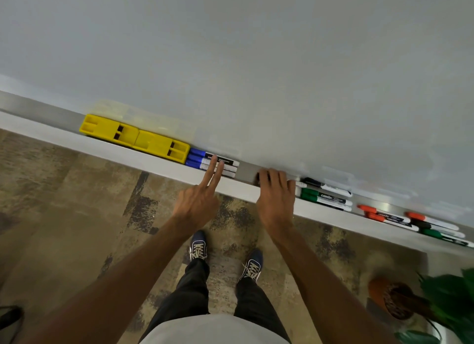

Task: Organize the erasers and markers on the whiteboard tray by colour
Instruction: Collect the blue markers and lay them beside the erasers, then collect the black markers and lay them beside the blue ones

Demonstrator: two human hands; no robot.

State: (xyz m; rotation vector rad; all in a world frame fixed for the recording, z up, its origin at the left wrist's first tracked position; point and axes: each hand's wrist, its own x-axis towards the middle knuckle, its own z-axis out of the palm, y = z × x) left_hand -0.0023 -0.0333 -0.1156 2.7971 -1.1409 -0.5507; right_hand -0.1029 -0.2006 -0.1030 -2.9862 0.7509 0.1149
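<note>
Left hand [197, 202] open, two fingers on blue markers [211, 162] beside yellow erasers [134, 137] on tray [143, 159]. Right hand [275, 197] curled over something dark; grip unclear.

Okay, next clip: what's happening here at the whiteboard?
A person stands at the whiteboard tray, sorting its contents by colour. Two yellow erasers sit end to end at the left, with the blue markers grouped beside them. The left hand rests two extended fingers on the blue markers; the right hand reaches over the tray just left of the green markers. Farther right, red, black and green markers lie mixed.
</note>
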